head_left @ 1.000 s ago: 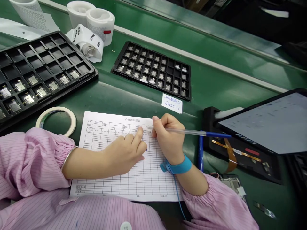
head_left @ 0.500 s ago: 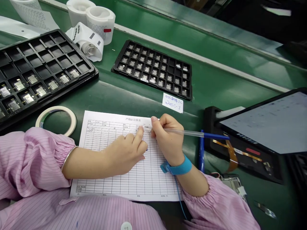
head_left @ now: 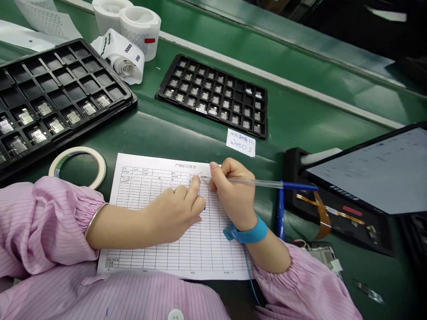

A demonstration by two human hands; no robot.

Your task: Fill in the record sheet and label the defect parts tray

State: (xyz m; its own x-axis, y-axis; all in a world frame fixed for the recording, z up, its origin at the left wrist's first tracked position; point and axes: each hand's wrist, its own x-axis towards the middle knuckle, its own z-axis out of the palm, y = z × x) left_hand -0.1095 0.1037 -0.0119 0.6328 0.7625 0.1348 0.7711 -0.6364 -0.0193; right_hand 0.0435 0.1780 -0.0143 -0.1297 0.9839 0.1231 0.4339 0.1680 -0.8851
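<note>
My right hand (head_left: 235, 191) is closed round a clear-barrelled pen (head_left: 256, 182) with a blue end. The pen's tip points left, at the upper right of a printed form (head_left: 133, 262) with a table grid. My left hand (head_left: 176, 211) lies on the form, its index finger stretched out close to the pen tip. Its other fingers are curled, and a small blue bit shows beside them; what it belongs to is hidden. A blue wrist strap (head_left: 251, 230) with a thin cord is round my right wrist.
A large black tray (head_left: 66, 89) at left and a smaller one (head_left: 213, 95) behind hold small metallic parts. A tape roll (head_left: 102, 171), label rolls (head_left: 142, 31) and a handwritten note (head_left: 240, 142) lie around. At right are a tilted screen (head_left: 373, 173) and a blue stick (head_left: 280, 213).
Both hands and the pen stay almost in place over the form. The view has shifted very slightly.
</note>
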